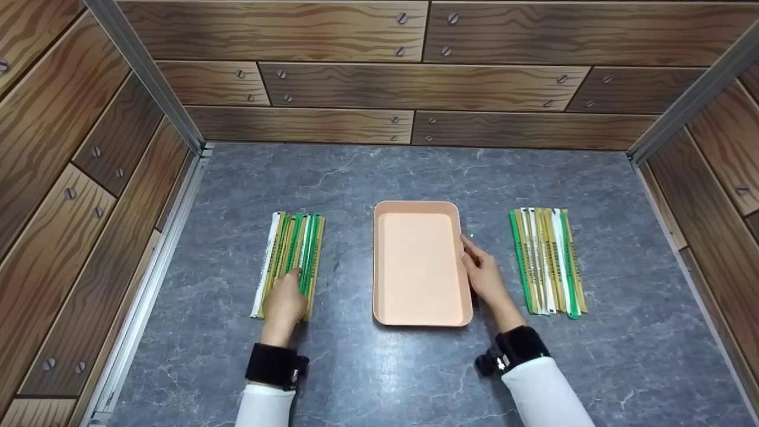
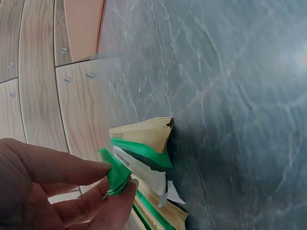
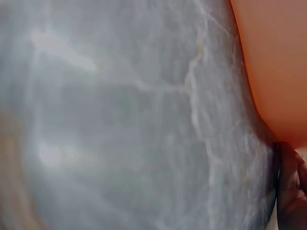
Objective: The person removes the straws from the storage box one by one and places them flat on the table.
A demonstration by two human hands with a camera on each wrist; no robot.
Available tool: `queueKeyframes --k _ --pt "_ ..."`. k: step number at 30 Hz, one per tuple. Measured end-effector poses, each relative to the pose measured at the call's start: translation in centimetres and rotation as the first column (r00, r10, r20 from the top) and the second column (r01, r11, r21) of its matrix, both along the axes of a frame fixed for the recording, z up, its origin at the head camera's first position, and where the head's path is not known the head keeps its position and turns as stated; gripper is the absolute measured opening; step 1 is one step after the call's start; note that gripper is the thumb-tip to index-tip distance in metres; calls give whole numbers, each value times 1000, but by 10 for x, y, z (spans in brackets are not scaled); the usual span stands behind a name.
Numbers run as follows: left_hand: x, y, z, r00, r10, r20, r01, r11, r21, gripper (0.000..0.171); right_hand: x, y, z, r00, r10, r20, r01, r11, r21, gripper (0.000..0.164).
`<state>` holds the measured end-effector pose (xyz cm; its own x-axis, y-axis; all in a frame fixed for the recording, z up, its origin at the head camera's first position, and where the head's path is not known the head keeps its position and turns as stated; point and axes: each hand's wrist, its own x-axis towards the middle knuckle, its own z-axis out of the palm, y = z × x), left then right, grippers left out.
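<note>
My left hand (image 1: 286, 301) is over the left row of long, thin stick packets (image 1: 273, 261) in green, white and gold. In the left wrist view its thumb and fingers pinch the end of a green stick packet (image 2: 116, 173). Other packet ends (image 2: 144, 134) lie beside it on the tabletop. A shallow peach-coloured rectangular tray (image 1: 422, 267) lies in the middle. My right hand (image 1: 485, 276) touches the tray's right outer wall, its fingers extended along the side. Only a bit of that hand shows in the right wrist view, against the orange-looking tray wall (image 3: 273, 62).
A second row of similar stick packets (image 1: 547, 261) lies to the right of the tray. Wood-patterned panels (image 1: 415, 86) stand at the back and both sides of the grey marbled tabletop (image 1: 379, 373). A metal strip (image 1: 148, 290) runs along the left edge.
</note>
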<state>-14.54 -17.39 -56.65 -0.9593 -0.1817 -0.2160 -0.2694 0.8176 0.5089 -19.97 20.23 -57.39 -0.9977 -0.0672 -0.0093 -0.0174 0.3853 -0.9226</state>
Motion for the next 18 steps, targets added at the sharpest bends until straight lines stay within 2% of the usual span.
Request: queueKeyframes --k 6,13,18 --pt "2 3 -1 1000 -4 -22 3 999 -40 62 -1 1 -3 1000 5 6 -5 1000 -1 45" --pt "3 4 -3 996 -17 -88 9 996 -91 49 -14 10 -37 1000 -13 9 13 1000 5 45" --pt "0 6 -1 992 -57 -111 43 992 -122 40 -17 12 -41 1000 -23 10 22 998 56 45"
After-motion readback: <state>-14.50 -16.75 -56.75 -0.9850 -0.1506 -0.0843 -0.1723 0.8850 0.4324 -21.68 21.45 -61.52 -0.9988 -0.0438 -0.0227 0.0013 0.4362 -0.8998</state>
